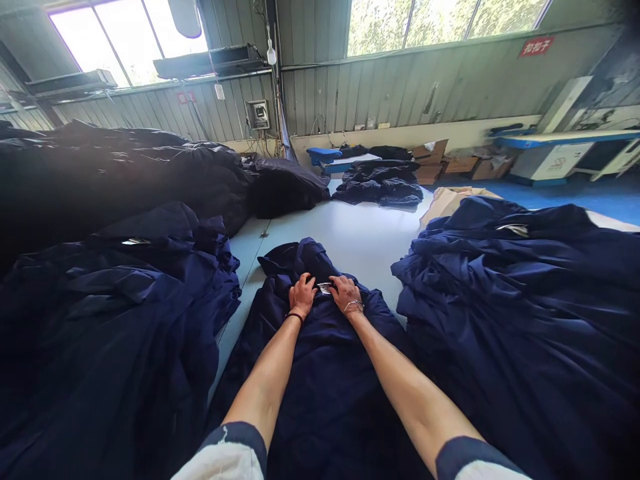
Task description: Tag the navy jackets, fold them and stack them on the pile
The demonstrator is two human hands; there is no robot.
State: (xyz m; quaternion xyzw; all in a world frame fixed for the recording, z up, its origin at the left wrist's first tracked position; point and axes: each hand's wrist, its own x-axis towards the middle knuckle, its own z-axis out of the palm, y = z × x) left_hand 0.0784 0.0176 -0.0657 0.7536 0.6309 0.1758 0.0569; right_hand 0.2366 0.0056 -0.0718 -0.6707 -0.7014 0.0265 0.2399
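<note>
A navy blue garment point(325, 360) lies spread on the pale table point(360, 237) right in front of me. My left hand point(302, 295) rests on it with fingers curled onto the cloth. My right hand point(345, 293) sits beside it, fingers bent and pinching at a small white label point(325, 288) sewn into the garment. The two hands are nearly touching, with the label between them.
A big heap of navy garments point(115, 320) fills the left, another heap point(525, 293) the right. Black bundles point(150, 173) lie further back left, a small dark pile point(380, 183) at the far end. Cardboard boxes point(435, 163) and a blue-edged bench point(565, 150) stand by the wall.
</note>
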